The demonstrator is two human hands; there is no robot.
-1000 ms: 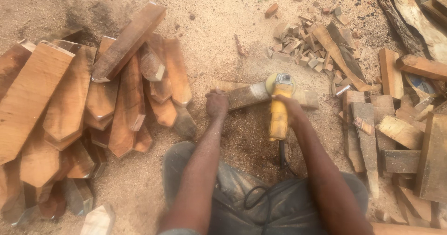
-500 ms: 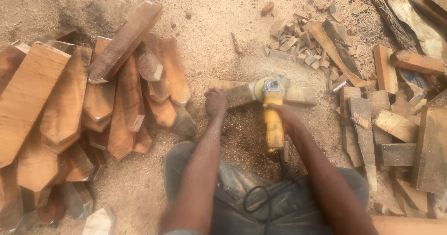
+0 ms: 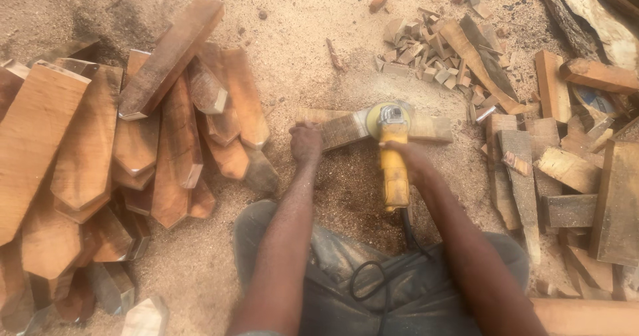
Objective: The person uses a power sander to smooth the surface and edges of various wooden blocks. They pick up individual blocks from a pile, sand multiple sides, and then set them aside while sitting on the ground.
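Grinding a wooden board (image 3: pixel 373 127) lying flat on the sawdust ground (image 3: pixel 299 49).

Pinning the board's near end with left hand (image 3: pixel 306 143) so it stays put; gripping the yellow grinder (image 3: pixel 393 156) with right hand (image 3: pixel 407 155), disc pressing on the board's middle.

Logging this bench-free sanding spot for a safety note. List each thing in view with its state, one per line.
Left hand: pressed on the plank, holding it down.
Right hand: gripping the grinder body.
Grinder: yellow, disc down on the plank.
Plank: flat on the sawdust, partly under the disc.
Cord: looped loosely over the lap.
Shaped boards: stacked, pointed ends, leaning on each other.
Offcuts: scattered in a loose heap.
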